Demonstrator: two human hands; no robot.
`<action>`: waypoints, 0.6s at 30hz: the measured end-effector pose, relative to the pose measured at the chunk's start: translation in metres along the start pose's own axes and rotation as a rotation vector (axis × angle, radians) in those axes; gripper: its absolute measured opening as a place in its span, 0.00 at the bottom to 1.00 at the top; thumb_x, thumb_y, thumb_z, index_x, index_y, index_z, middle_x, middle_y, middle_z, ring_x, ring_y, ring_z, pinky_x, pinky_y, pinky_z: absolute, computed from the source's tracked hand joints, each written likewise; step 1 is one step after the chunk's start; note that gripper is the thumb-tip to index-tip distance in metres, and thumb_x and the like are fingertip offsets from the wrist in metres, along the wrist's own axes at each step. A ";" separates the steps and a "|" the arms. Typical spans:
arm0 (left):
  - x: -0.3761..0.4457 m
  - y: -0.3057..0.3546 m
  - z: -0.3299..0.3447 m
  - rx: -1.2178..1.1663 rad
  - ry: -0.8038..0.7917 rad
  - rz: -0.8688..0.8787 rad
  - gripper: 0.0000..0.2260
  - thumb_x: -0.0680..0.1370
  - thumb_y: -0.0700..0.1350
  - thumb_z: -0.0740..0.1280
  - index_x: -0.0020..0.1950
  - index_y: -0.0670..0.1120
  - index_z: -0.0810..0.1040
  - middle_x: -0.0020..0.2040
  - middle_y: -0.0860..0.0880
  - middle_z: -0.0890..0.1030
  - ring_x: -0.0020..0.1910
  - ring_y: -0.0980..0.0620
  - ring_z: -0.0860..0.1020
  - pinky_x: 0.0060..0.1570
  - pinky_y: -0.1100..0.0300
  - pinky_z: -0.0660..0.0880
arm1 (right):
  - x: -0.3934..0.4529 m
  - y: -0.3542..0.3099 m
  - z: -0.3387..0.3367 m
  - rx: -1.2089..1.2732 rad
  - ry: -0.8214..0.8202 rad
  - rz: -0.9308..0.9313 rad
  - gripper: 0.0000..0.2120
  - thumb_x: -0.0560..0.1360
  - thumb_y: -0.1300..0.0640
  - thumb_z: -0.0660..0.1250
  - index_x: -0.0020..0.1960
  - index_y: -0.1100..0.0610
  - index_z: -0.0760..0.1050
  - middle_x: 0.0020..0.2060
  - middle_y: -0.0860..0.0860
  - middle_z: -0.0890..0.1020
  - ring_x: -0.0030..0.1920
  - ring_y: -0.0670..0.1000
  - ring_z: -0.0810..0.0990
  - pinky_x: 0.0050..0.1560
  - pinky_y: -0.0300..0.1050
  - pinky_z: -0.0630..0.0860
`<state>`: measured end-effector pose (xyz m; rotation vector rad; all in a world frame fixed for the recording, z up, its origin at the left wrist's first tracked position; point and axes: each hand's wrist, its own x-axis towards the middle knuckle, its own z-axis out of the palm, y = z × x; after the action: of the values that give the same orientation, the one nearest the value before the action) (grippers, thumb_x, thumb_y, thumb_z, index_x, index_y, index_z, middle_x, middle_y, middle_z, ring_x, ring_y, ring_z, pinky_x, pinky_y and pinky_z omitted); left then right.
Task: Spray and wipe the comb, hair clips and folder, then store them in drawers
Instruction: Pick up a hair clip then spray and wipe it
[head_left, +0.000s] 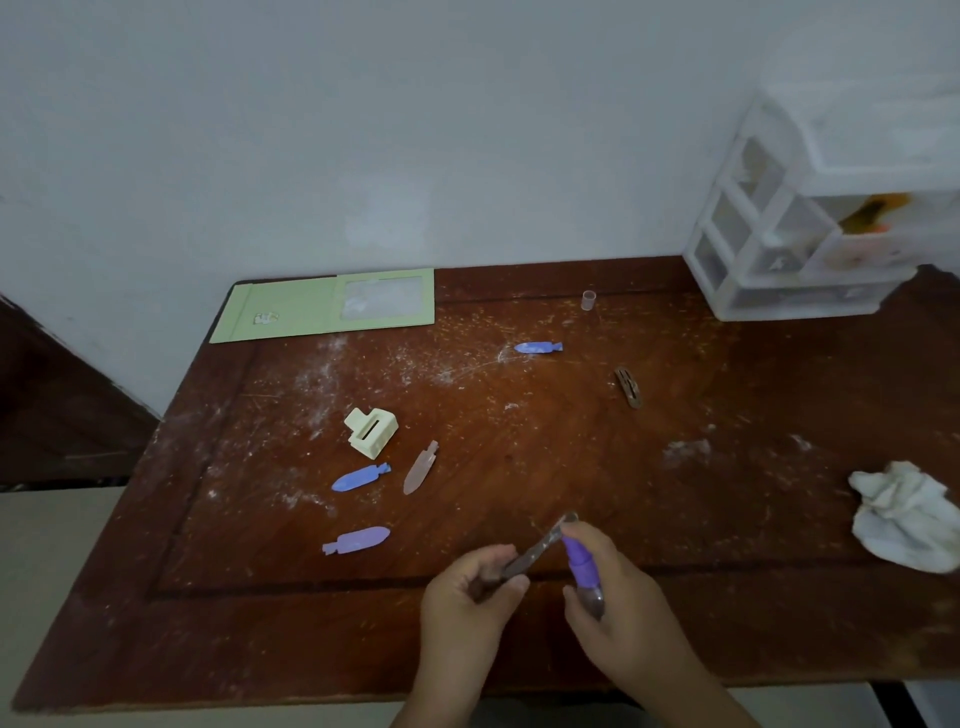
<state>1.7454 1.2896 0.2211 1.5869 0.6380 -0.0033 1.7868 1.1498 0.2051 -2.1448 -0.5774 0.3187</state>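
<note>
My left hand (467, 597) grips a thin dark comb (540, 548) that slants up to the right. Beside it my right hand (618, 597) holds a small purple spray bottle (582, 569), its nozzle close to the comb's far end. Blue clips (361, 477) (537, 347), a purple clip (358, 540) and a pink clip (420, 467) lie on the dusty brown table (675, 519). A cream claw clip (371, 431) sits left of centre, a brown clip (628, 387) right of centre. The green folder (291, 312) lies flat at the back left.
White plastic drawers (810, 218) stand at the back right corner. A crumpled white cloth (904, 514) lies near the right edge. A small clear cap (588, 300) stands at the back. White dust streaks the tabletop. The wall runs behind the table.
</note>
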 end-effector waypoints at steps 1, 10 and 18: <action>0.000 0.000 0.001 0.015 0.002 0.004 0.16 0.71 0.34 0.69 0.40 0.56 0.76 0.42 0.57 0.80 0.44 0.62 0.77 0.38 0.79 0.71 | -0.001 0.000 0.001 -0.006 -0.002 0.011 0.29 0.74 0.62 0.63 0.58 0.34 0.52 0.50 0.30 0.65 0.49 0.28 0.71 0.48 0.21 0.65; -0.004 -0.005 0.002 0.017 0.034 0.046 0.16 0.70 0.34 0.70 0.39 0.56 0.77 0.41 0.55 0.81 0.43 0.60 0.78 0.39 0.78 0.72 | -0.001 0.007 -0.007 -0.029 0.075 0.119 0.28 0.74 0.62 0.64 0.63 0.42 0.54 0.45 0.38 0.71 0.41 0.36 0.73 0.43 0.23 0.67; -0.005 -0.008 0.006 0.020 0.047 0.037 0.15 0.71 0.35 0.69 0.39 0.57 0.77 0.42 0.54 0.80 0.45 0.60 0.77 0.40 0.74 0.70 | -0.003 0.011 -0.011 -0.014 0.133 0.155 0.26 0.73 0.62 0.66 0.60 0.42 0.57 0.37 0.39 0.71 0.34 0.38 0.75 0.37 0.27 0.69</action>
<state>1.7406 1.2820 0.2151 1.6216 0.6464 0.0553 1.7919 1.1354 0.2030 -2.2100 -0.3395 0.2541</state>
